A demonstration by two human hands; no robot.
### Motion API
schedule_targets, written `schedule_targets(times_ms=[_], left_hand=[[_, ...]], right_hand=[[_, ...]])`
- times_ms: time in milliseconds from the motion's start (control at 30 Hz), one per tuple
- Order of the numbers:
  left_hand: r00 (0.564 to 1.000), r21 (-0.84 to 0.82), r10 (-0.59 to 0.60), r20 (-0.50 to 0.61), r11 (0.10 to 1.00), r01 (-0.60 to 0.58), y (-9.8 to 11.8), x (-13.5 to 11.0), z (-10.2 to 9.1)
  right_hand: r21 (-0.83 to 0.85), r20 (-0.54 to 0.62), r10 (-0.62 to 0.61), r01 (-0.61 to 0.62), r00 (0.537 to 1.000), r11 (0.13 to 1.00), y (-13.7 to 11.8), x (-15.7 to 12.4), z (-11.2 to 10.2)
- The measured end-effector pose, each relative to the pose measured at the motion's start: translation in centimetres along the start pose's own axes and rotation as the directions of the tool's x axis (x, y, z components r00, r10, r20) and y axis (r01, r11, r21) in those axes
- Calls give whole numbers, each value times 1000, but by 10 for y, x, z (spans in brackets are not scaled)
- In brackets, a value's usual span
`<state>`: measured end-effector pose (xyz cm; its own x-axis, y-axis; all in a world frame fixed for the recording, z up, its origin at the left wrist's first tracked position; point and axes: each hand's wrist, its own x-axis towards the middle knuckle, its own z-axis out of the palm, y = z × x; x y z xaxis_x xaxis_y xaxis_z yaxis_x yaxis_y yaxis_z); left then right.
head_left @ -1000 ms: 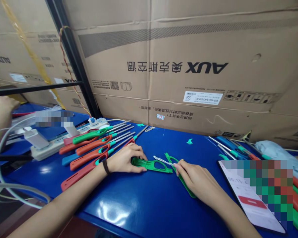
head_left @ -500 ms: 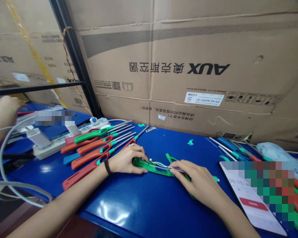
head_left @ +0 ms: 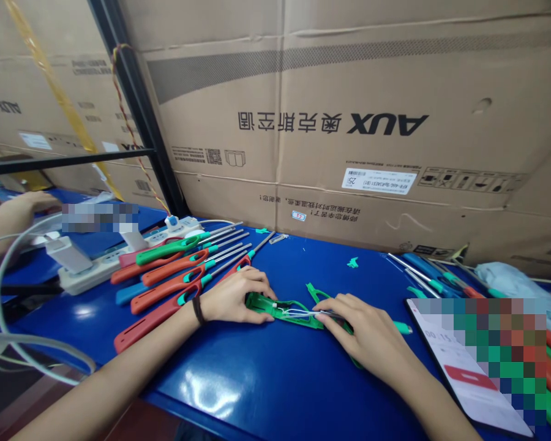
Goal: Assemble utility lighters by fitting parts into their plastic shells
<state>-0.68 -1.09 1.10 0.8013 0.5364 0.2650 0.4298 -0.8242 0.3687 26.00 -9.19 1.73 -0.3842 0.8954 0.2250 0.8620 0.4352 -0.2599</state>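
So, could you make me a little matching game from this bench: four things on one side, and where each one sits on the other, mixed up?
Things
1. green shell
2. power strip
3. phone
4. row of lighters

Places
A. far left, white, with a plug in it
B. lying flat, to the right of the right hand
C. gripped between the left hand and the right hand
D. just beyond the left hand

Pairs: 1-C, 2-A, 3-B, 4-D

I see green shell (head_left: 284, 309), glossy blue table (head_left: 266, 380), red/orange/green lighters (head_left: 174, 275) left, brown carton (head_left: 349, 122) far.
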Motion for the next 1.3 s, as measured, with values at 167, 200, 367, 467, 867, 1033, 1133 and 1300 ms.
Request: schedule_targets(times_ms=[167, 200, 367, 467, 867, 1033, 1133, 1300], left_hand=[[1000, -4, -5, 0, 1000, 5, 0, 0, 0], [1000, -4, -7, 1, 1000, 7, 0, 0, 0], [1000, -6, -1, -5, 1000, 1, 0, 0, 0], [1000, -7, 2, -3, 1000, -2, 0, 0, 0], [999, -100, -40, -32, 994, 37, -3, 1, 2], [999, -115, -39, -38, 993, 34, -4, 0, 3], [999, -110, -28, -28, 994, 25, -2, 1, 2], [1000, -100, 5, -19, 995, -7, 0, 1, 0]], right_hand=[[-12, -18, 18, -18, 1000, 1000, -2, 1, -1], [-12, -16, 24, -24, 1000, 1000, -2, 1, -1], [-9, -19, 58, -58, 998, 998, -3, 2, -3], [-10, -28, 95, -95, 995, 995, -3, 2, -2], [16, -159, 18, -16, 987, 1000, -7, 2, -4], [30, -136, 17, -13, 991, 999, -8, 2, -4], [25, -100, 51, -49, 994, 998, -7, 3, -1], [1, -63, 89, -89, 994, 996, -4, 3, 1]])
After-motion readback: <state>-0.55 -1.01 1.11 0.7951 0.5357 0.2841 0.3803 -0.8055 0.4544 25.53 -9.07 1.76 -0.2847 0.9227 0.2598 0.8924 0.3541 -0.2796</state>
